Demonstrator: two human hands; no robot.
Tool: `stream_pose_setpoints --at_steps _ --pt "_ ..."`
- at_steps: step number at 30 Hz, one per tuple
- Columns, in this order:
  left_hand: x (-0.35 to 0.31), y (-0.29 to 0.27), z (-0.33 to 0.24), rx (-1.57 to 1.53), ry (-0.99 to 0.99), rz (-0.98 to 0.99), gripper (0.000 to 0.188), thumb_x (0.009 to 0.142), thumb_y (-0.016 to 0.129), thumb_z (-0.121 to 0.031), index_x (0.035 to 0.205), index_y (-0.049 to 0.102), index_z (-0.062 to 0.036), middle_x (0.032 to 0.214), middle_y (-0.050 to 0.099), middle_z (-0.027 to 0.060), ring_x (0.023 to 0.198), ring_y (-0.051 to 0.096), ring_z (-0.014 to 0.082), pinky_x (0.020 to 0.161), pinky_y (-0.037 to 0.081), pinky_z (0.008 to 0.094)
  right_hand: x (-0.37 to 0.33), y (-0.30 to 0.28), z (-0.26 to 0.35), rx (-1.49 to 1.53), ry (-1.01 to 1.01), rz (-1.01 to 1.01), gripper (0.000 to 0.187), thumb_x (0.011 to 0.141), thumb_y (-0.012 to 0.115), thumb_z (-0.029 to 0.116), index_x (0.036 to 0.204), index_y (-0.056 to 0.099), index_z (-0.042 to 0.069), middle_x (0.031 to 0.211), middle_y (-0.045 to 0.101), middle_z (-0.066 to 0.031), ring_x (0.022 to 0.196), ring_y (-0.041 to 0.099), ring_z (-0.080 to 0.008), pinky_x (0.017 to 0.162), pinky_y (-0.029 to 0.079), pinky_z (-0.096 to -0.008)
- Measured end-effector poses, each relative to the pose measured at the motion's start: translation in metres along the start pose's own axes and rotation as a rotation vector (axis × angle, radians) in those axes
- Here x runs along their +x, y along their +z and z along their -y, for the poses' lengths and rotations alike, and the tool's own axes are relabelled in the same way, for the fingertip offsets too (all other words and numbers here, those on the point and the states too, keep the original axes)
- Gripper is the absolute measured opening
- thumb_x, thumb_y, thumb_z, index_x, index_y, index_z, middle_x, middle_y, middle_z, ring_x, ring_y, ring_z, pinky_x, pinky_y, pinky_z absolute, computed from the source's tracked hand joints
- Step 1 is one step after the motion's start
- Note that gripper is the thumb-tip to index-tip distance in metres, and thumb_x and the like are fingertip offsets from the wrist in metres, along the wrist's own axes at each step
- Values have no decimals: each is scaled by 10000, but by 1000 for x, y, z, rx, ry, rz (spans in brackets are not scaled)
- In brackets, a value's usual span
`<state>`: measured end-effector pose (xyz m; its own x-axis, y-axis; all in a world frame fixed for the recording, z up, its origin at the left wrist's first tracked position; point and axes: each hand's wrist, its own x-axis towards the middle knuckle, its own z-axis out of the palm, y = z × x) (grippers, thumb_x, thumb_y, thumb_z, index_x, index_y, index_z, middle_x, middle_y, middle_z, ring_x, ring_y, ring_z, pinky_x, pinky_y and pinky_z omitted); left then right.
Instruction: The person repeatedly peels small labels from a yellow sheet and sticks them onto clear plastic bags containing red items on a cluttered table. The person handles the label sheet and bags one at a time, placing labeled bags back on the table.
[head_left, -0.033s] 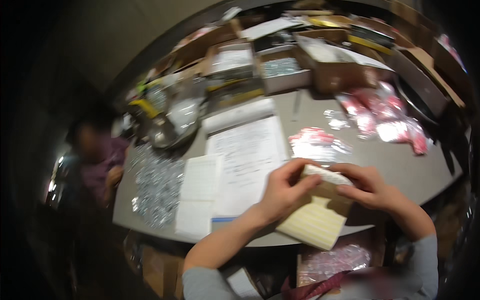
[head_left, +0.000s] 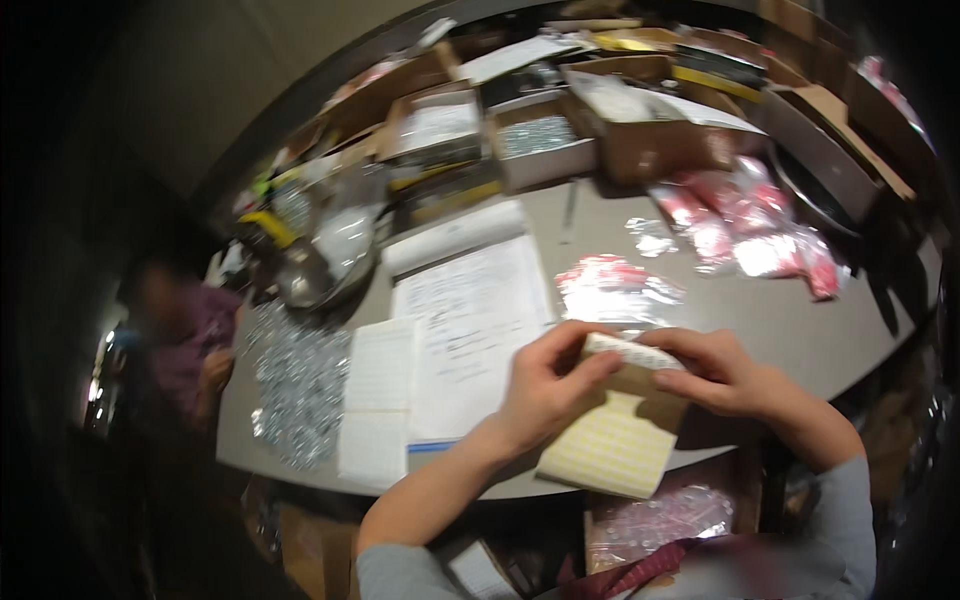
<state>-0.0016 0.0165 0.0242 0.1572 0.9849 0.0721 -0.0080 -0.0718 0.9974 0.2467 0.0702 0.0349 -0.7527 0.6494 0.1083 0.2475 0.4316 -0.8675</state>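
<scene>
Everything on the table (head_left: 790, 345) had slid toward nine o'clock in our view, our left hand (head_left: 545, 385) and right hand (head_left: 725, 375) included, so probably only our head had turned and the handling was no further along. Both hands grasped the far end of the yellow sheet (head_left: 610, 445), at five o'clock, its white strip (head_left: 632, 352) bearing marks too small to read. Off its ten o'clock, the pad (head_left: 475, 310) bore blurred handwriting; we made out no brand.
</scene>
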Motion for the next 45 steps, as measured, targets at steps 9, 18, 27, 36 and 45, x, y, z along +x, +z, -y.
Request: stream_pose_setpoints --at_steps 9,18,27,36,45 --pt "-14 3 6 -107 27 2 163 981 723 -138 984 671 16 868 682 14 783 587 51 673 472 220 -7 13 -23 -29 -112 44 321 1070 538 255 1321 618 72 897 689 -160 753 679 -249 715 513 -358" --pt "-4 3 34 159 14 -88 126 902 746 -84 873 669 11 689 594 -12 643 517 53 553 406 237 5 15 -30 -54 -293 -111 331 987 652 239 1202 612 -11 1086 655 -202 978 672 -324 842 535 -407" --pt "-1 1 48 373 56 -22 181 988 691 -93 1110 665 37 930 696 94 786 617 143 680 497 269 20 40 -63 -407 -546 -443 193 805 700 181 897 582 59 841 590 -170 816 599 -386 723 480 -482" --pt "-7 -7 41 138 16 -38 201 968 710 -67 1131 657 38 1011 685 86 876 608 140 768 505 283 14 54 -21 -767 -605 -635 154 819 647 176 857 572 46 825 605 -183 727 599 -364 627 480 -466" --pt "8 3 35 228 54 -88 117 934 707 -89 943 661 18 758 586 -25 652 492 43 558 359 226 7 44 -18 -444 -534 -314 275 710 700 73 943 566 12 894 562 -167 847 557 -371 774 474 -457"
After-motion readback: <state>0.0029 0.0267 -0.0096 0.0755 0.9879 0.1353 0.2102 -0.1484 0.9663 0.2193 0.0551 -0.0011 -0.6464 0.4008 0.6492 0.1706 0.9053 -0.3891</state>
